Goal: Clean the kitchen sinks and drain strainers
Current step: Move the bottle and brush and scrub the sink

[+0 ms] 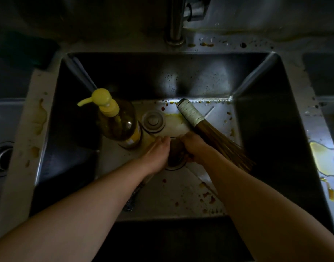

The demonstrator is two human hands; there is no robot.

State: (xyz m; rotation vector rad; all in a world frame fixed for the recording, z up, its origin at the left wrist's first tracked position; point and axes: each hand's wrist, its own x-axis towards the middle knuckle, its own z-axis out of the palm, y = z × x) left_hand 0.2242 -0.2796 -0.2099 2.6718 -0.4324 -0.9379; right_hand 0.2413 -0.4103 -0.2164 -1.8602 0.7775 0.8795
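Note:
A steel sink [200,80] lies below me, its floor spotted with yellow and brown food bits. At the middle of the floor is the drain opening [174,165] with a dark strainer basket [176,150] in it. My left hand [157,154] touches the basket's left side with straight fingers. My right hand [193,145] grips the basket from the right, fingers curled over its rim. A round drain stopper [153,121] lies on the floor behind the hands. Much of the basket is hidden between the hands.
A soap pump bottle [117,120] with a yellow pump stands left of the stopper. A bamboo whisk brush [211,133] lies slanted at the right. The tap [175,21] rises behind. Yellow spills mark the right counter [322,157]. A second drain [2,157] shows far left.

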